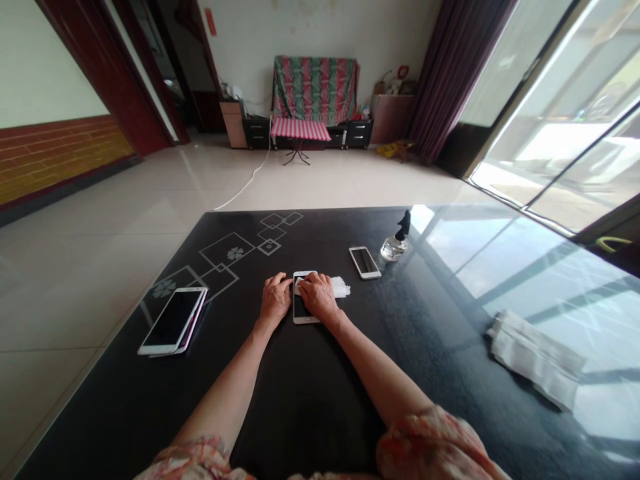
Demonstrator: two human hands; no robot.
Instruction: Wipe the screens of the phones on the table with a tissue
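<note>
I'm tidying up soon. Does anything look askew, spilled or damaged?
On the left of the table, the upper device sits crooked on the lower device, whose edge sticks out. The wall beyond has brownish stains. I see no spill or break.

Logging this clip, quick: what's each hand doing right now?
Left hand: at the phone's left edge; whether it grips can't be told.
Right hand: closed on a white wipe, over the phone.
</note>
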